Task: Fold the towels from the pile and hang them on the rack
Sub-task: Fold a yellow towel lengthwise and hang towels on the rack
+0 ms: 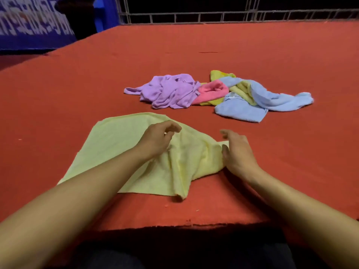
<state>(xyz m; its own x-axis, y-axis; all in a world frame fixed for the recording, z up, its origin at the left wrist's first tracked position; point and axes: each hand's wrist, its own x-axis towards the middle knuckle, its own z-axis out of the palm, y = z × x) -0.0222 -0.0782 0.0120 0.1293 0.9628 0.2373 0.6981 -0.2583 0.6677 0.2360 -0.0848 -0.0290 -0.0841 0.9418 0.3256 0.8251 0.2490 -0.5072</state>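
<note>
A pale yellow towel (124,144) lies near the front edge of the red table (272,55), flat on its left half, rumpled and bunched on the right. The left hand (157,140) hovers over it, fingers loosely curled, holding nothing. The right hand (237,150) rests open at its bunched right corner. Behind lies the pile: purple towel (171,90), pink towel (211,92), blue towel (252,101). White writing on the blue banner (29,22) is too blurred to read

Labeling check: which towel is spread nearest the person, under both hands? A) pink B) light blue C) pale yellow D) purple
C: the pale yellow terry towel lies apart from the pile, with the left hand and right hand on it.
</note>
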